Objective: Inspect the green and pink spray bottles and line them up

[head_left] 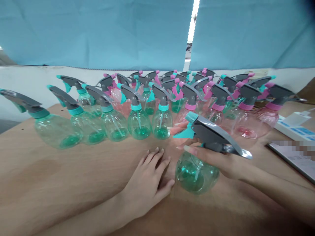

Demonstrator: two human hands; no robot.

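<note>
My right hand (209,155) is wrapped round the neck of a clear green spray bottle (197,175) with a grey head, a teal nozzle and a teal trigger. The bottle is tilted a little, its nozzle pointing left; whether its base touches the table cannot be told. Just left of it, my left hand (150,178) lies palm down on the wooden table (81,183), fingers spread and holding nothing. Beyond my hands stands a front row of spray bottles, green ones such as the green bottle (139,123) to the left and pink ones such as the pink bottle (248,123) to the right.
More spray bottles with pink and teal nozzles (157,73) crowd behind the front row. At the right lie a phone (295,160) and a white power strip (295,129) with a plugged-in adapter. A blue cloth (98,36) hangs behind the table.
</note>
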